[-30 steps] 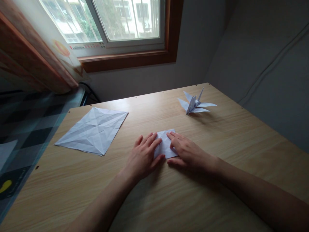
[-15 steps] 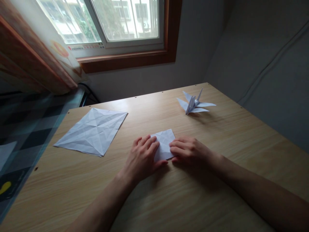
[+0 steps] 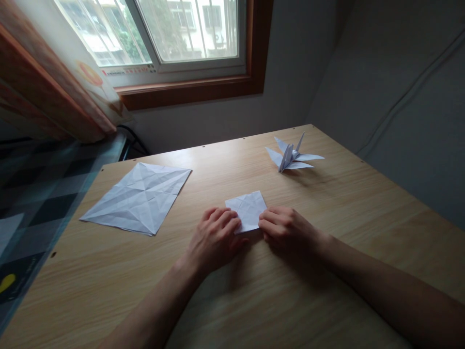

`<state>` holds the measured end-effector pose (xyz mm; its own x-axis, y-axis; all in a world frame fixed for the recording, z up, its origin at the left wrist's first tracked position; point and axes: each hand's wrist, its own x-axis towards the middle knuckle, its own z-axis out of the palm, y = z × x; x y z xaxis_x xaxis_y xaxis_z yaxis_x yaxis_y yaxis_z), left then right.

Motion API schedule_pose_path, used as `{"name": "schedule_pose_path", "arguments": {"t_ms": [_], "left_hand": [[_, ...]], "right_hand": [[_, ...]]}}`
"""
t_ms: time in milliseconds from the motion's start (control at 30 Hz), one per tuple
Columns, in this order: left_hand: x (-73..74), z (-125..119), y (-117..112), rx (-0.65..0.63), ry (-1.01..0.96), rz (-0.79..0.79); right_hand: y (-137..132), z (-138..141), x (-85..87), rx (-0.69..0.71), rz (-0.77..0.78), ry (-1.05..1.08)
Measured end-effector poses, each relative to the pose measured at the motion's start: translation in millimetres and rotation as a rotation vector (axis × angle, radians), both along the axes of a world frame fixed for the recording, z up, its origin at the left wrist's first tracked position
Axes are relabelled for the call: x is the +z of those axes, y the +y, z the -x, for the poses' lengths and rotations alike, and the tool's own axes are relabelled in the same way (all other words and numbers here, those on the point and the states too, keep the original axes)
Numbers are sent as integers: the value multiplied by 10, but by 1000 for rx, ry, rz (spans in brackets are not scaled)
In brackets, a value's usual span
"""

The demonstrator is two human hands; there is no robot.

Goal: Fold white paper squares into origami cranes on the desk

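Observation:
A small folded square of white paper [image 3: 249, 210] is held between my two hands near the middle of the table. The fingers of my left hand [image 3: 217, 235] close on its left edge, with the thumb low and partly in shadow. My right hand [image 3: 285, 225] pinches the lower right corner, its fingertips curled together. Faint crease lines cross the paper's upper face. The near edge looks slightly raised; what lies under it is hidden.
A folded paper crane [image 3: 292, 157] stands at the back right of the wooden table [image 3: 345, 208]. To the left lies a larger creased white sheet [image 3: 140, 198]. Past the table's left edge is a surface with a checked cloth [image 3: 54, 194]. A window [image 3: 189, 34] is behind.
The near edge of the folded paper has shifted slightly away from me, and more of its far part shows. My fingers have drawn in on its edges; the left thumb has tucked lower.

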<state>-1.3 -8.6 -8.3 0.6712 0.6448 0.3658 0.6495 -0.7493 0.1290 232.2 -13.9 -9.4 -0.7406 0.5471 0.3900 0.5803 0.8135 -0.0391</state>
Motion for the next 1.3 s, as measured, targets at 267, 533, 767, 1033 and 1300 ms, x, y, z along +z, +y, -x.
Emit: {"name": "schedule_pose_path", "arguments": {"t_ms": [267, 533, 767, 1033, 1300], "left_hand": [[-33, 37, 52, 70, -99, 30], [-11, 3, 52, 222, -7, 56], [-56, 30, 50, 69, -70, -46], [12, 15, 7, -43, 23, -51], [22, 3, 20, 76, 54, 14]], "right_hand": [[-13, 15, -20, -93, 105, 111], [-11, 58, -75, -210, 170, 192], [7, 75, -91, -234, 164, 133], [-36, 81, 13, -228, 215, 94], [-35, 43, 11, 138, 273, 119]]}}
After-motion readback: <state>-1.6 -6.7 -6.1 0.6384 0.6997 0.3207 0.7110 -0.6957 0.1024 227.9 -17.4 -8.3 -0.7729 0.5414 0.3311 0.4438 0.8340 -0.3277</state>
